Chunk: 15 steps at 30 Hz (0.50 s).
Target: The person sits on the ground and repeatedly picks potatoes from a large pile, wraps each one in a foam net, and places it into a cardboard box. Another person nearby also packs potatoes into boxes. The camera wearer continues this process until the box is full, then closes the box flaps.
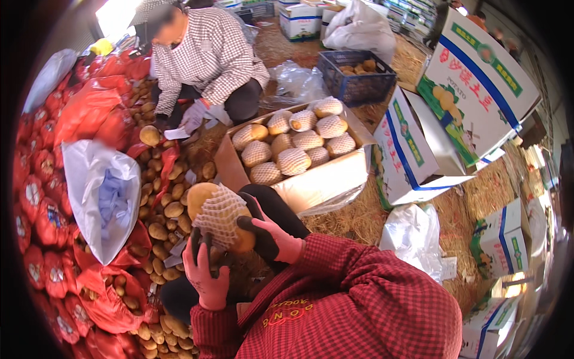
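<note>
A large potato (201, 197) is partly covered by a white foam net sleeve (219, 215). My right hand (273, 233), in a pink and black glove, grips its near right end. At the lower left of the potato is my left hand (205, 269), gloved alike, with its fingertips against the net and its thumb apart. Just beyond, an open cardboard box (323, 179) holds several potatoes in foam nets (293, 161). Loose potatoes (174, 209) lie heaped on the floor to the left of my hands.
A co-worker (210, 58) in a checked top crouches at the upper left by another potato (150, 135). Red mesh sacks (49, 224) and a white sack (101, 179) fill the left. Behind the box stands a blue crate (356, 85); printed cartons (410, 143) and plastic bags (412, 233) are at right.
</note>
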Each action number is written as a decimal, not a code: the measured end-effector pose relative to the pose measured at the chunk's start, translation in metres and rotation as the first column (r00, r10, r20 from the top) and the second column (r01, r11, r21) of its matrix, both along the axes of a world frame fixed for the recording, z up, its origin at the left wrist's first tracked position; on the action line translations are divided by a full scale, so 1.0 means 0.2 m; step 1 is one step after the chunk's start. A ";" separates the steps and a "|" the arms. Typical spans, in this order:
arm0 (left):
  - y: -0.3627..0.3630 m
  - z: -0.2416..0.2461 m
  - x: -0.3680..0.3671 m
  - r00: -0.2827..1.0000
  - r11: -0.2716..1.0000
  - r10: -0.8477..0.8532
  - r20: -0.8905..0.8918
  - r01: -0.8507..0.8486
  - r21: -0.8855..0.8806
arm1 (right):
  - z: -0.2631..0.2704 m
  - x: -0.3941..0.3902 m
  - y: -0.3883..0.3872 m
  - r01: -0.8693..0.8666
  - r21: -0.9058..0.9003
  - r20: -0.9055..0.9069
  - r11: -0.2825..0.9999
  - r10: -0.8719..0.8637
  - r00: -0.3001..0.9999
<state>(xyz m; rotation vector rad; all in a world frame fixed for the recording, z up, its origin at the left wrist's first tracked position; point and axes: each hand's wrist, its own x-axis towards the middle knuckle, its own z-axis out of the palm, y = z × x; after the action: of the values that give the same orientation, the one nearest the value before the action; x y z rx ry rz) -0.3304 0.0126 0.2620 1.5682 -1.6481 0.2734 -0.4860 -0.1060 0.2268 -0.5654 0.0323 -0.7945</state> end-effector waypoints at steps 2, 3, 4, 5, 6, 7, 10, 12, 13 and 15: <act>-0.01 -0.04 -0.03 0.958 0.996 -0.040 -0.284 0.062 0.067 | 0.07 -0.03 -0.02 0.051 0.289 0.035 0.956 -0.064 0.997; -0.02 -0.06 -0.03 0.929 0.993 -0.035 -0.369 0.074 0.094 | 0.12 -0.03 -0.05 0.107 -0.022 -0.060 0.994 -0.108 0.992; -0.03 -0.05 -0.03 0.880 0.991 0.005 -0.474 0.060 0.123 | 0.16 -0.04 -0.09 0.225 -0.339 -0.198 0.913 -0.303 0.932; -0.07 -0.06 -0.04 0.837 0.991 0.001 -0.548 0.072 0.113 | 0.21 -0.05 -0.10 0.277 -0.380 -0.182 0.883 -0.364 0.913; -0.10 -0.05 -0.04 0.747 0.983 0.023 -0.665 0.103 0.149 | 0.25 -0.07 -0.12 0.355 -0.496 -0.154 0.792 -0.483 0.862; -0.12 -0.03 -0.04 0.746 0.982 0.015 -0.666 0.116 0.152 | 0.28 -0.09 -0.14 0.339 -0.447 -0.182 0.828 -0.455 0.871; -0.21 0.02 -0.08 0.675 0.967 -0.048 -0.736 0.217 0.136 | 0.32 -0.13 -0.21 0.344 -0.458 -0.273 0.819 -0.498 0.823; -0.25 0.03 -0.11 0.705 0.963 -0.064 -0.706 0.229 0.142 | 0.29 -0.16 -0.25 0.366 -0.584 -0.319 0.725 -0.619 0.717; -0.27 0.03 -0.12 0.750 0.967 -0.056 -0.659 0.205 0.152 | 0.25 -0.18 -0.26 0.372 -0.545 -0.287 0.752 -0.584 0.760; -0.30 0.02 -0.11 0.809 0.969 -0.038 -0.587 0.174 0.176 | 0.15 -0.24 -0.26 0.441 -0.502 -0.234 0.744 -0.608 0.758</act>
<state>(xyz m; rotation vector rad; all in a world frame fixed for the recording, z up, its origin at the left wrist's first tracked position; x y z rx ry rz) -0.3527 -0.0479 0.2660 1.5098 -1.2931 -0.4376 -0.5341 -0.1590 0.2572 -1.1577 0.4188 -1.2626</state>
